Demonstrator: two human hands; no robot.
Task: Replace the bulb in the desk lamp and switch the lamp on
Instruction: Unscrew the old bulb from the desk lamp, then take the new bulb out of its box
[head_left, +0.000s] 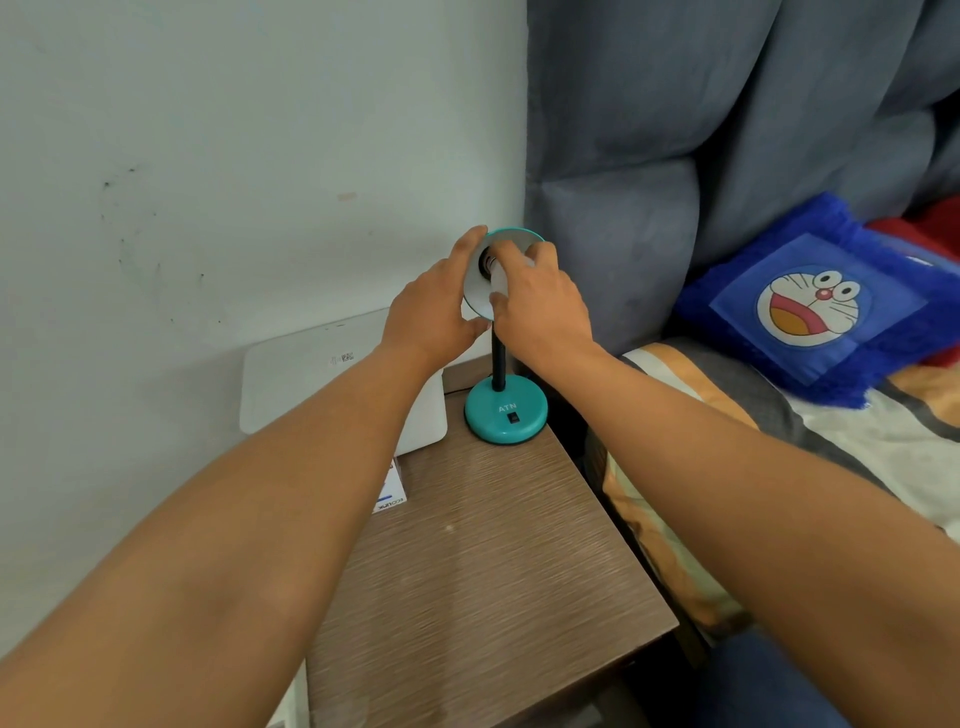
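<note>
Both hands on lamp head: L steadies shade, R pinches bulb.

R hand has fingers closed round the white bulb at the socket in the middle of the shade, w/ thumb under at 6 o'clock, prob. for twisting. L hand clamps the shade rim from 9 o'clock, thumb low and fingers over top, likely so the head won't turn w/ the bulb. Shade faces the wearer, so the socket is reachable. Teal base sits at the far edge of the wood table; rocker switch on its front, untouched. Can't tell if bulb is old or new.
</note>
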